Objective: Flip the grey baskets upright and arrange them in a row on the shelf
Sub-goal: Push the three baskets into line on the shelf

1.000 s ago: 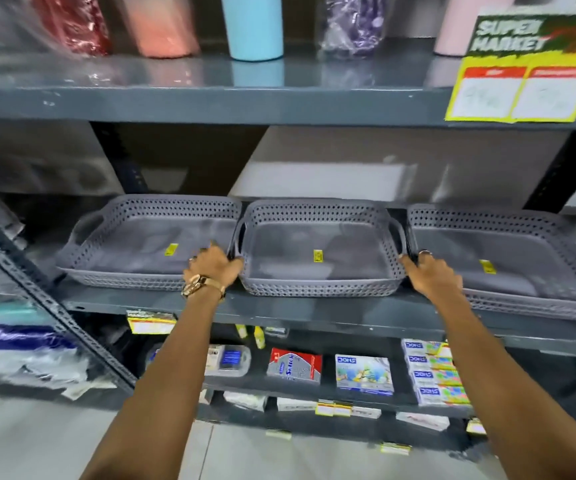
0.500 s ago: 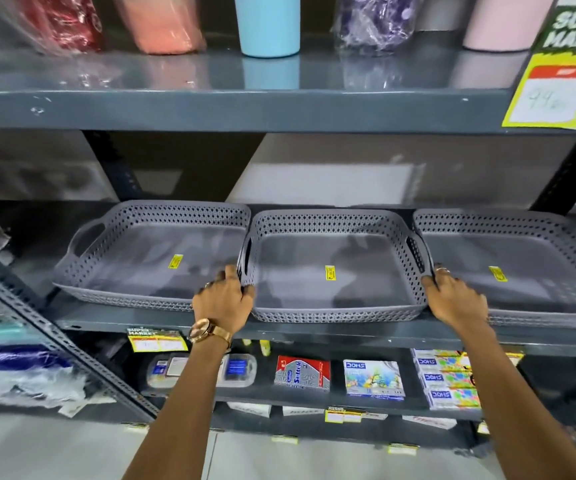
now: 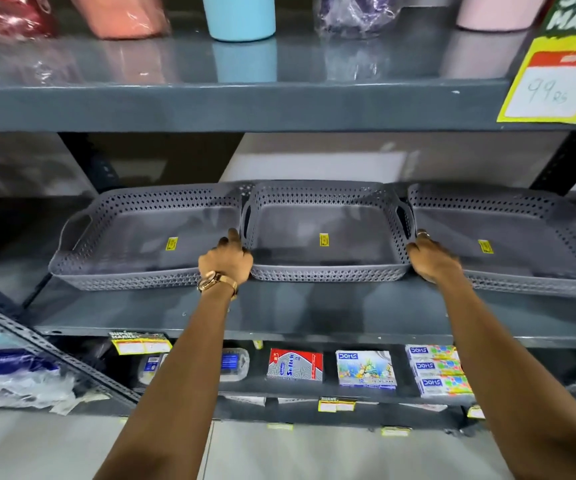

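Three grey perforated plastic baskets sit upright, side by side on the dark grey metal shelf (image 3: 279,306). Landmark: the middle basket (image 3: 324,237). Left of it, touching, the left basket (image 3: 134,244); right of it, touching or nearly so, the right basket (image 3: 522,244). Our left hand (image 3: 225,259) curls over the middle basket's front-left corner, fingers pinching the rim; our right hand (image 3: 433,259) grips its front-right corner likewise. Step in hand, we judge: squaring the middle basket into line. Push evenly with both hands, keep its front edge level with its neighbours, and avoid nudging either one askew.
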`<state>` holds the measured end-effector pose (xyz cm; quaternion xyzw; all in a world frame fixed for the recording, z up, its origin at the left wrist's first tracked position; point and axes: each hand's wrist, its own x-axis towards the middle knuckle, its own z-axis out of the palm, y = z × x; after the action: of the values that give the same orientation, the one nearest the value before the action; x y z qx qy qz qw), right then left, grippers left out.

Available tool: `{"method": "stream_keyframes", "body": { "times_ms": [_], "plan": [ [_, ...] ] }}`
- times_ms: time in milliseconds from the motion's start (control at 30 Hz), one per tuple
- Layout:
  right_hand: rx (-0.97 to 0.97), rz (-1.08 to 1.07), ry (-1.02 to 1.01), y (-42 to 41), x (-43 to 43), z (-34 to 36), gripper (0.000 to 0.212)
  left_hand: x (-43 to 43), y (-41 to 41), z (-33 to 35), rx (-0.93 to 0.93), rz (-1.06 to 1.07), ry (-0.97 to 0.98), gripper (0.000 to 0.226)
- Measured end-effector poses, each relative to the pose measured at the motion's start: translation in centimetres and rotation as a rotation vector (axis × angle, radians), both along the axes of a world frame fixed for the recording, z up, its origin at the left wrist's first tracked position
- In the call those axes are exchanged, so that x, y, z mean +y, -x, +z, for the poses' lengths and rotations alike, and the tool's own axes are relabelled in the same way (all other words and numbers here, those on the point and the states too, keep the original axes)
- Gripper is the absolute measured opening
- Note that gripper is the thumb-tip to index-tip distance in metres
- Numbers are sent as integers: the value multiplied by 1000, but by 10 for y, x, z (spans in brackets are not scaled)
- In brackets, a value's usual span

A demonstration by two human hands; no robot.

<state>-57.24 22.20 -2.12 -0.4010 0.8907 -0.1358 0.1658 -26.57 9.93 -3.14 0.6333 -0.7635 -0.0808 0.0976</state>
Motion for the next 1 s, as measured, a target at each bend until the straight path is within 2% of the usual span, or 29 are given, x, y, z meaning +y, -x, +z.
{"method": "stream_keyframes", "body": {
  "times_ms": [133, 267, 467, 733, 1000],
  "plan": [
    [14, 14, -9, -4, 6, 3, 25, 4, 1, 1, -9, 14, 15, 43],
    [66, 45, 3, -11, 23, 1, 14, 15, -5, -1, -8, 2, 21, 41],
    [116, 32, 18, -23, 56, -6, 30, 48, -23, -8, 8, -2, 61, 35],
    [129, 57, 23, -28, 87, -11, 31, 84, -41, -11, 28, 5, 95, 35],
    [179, 93, 28, -24, 92, -10, 33, 83, -41, -7, 27, 2, 98, 33]
  ]
}}
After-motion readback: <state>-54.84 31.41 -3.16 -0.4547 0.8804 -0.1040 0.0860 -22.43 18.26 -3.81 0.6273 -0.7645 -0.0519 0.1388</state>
